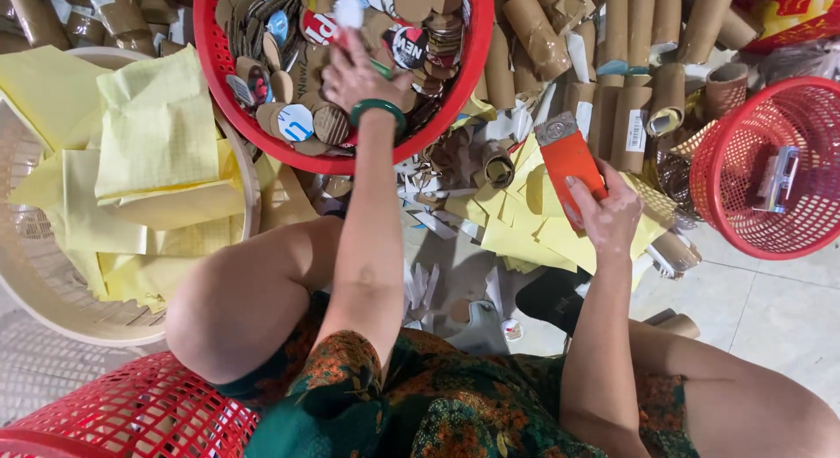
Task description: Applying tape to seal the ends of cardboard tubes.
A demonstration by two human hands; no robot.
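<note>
A cream basket (35, 274) at the left held loose yellow paper sheets (153, 130), and more yellow sheets (516, 235) lay scattered on the floor in the middle. Brown cardboard tubes (626, 69) were heaped along the top, between the baskets. At the right stood a smaller red mesh basket (744, 222), and part of a red plastic stool (140, 414) showed at the bottom left.

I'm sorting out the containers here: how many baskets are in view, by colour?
Red baskets: 3 — one with discs under the left hand, one at right, one at bottom left.
Cream basket: 1
Total: 4
</note>
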